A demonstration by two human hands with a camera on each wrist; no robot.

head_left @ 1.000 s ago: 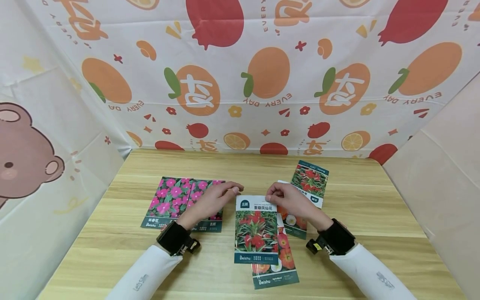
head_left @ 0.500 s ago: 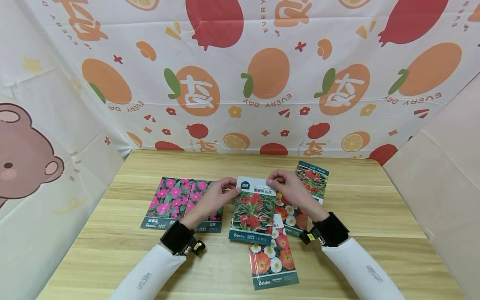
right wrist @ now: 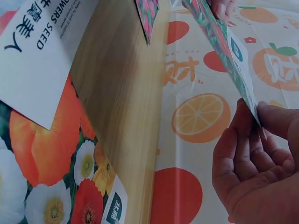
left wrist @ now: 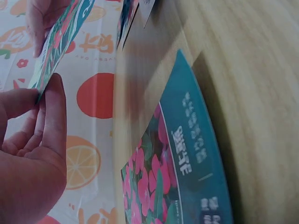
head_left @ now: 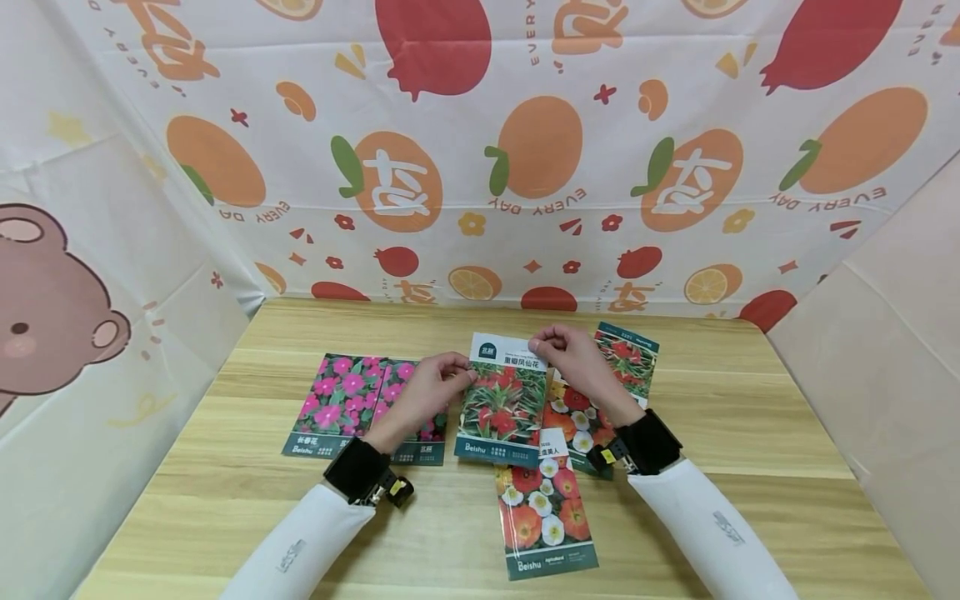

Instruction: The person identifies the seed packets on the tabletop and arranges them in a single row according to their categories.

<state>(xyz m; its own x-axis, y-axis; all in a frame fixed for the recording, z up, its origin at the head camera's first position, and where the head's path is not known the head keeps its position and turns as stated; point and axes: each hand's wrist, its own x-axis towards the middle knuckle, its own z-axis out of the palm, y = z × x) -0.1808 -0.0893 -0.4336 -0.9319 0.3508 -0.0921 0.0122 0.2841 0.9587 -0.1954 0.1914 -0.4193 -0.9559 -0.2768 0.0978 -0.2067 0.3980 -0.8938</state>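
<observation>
A seed packet (head_left: 501, 398) with red flowers and green leaves is lifted off the wooden table, tilted toward me. My left hand (head_left: 429, 390) pinches its left edge and my right hand (head_left: 566, 358) pinches its top right corner. In the left wrist view the packet edge (left wrist: 55, 44) sits between thumb and fingers (left wrist: 53, 109). In the right wrist view the fingertips (right wrist: 275, 119) grip the packet's corner (right wrist: 229, 51).
Two pink-flower packets (head_left: 341, 404) lie left of my hands. An orange-and-white flower packet (head_left: 542, 512) lies near the table's front, another (head_left: 577, 421) lies under my right wrist, and a red-flower packet (head_left: 628, 354) at the right. Printed cloth walls enclose the table (head_left: 750, 450).
Both hands have lifted the red-flower packet off the orange-flower packet and carried it away from me, toward the back of the table, uncovering the packet beneath.
</observation>
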